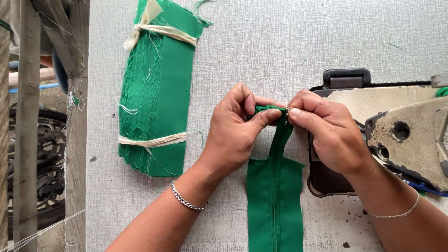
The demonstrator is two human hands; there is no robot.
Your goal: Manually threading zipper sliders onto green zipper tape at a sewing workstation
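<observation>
I am pinching the top of the green zipper piece [275,196] with my left hand [233,130] and right hand [326,130], fingertips pressed together, working its slider; the tied bundle of green fabric pieces [156,88] is waiting untouched beside the sewing machine [401,135].

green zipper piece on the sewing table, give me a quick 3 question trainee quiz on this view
1. True or false: both hands pinch the top end of the green zipper piece.
2. What binds the stack of green fabric pieces? A) cream fabric strips B) metal clips C) tape
3. Which hand lies over the sewing machine base?

Key:
1. True: the left hand and right hand meet at its top.
2. A, two cream fabric strips.
3. The right hand.
</observation>
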